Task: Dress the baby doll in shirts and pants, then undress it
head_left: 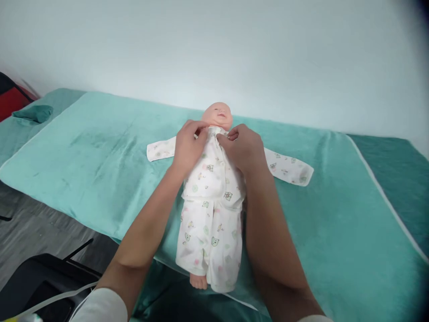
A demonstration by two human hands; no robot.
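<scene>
A baby doll (218, 115) lies on its back, its head toward the wall. It wears a white printed shirt (209, 176) with long sleeves and matching trousers (197, 228). The sleeves stretch out to both sides, and no doll hands show at the cuffs. My left hand (190, 144) is closed on the shirt's collar, just below the doll's chin. On the other side of the front opening, my right hand (244, 146) pinches the shirt near the neck with thumb and fingers. One bare doll foot (198, 281) sticks out of a trouser leg; the other foot is hidden.
A green cloth (335, 223) with pale edging covers the table, which stands against a white wall (214, 53). A black chair (40, 281) is at the lower left, with a pale cable (63, 295) passing over it. Something red (13, 103) shows at the far left.
</scene>
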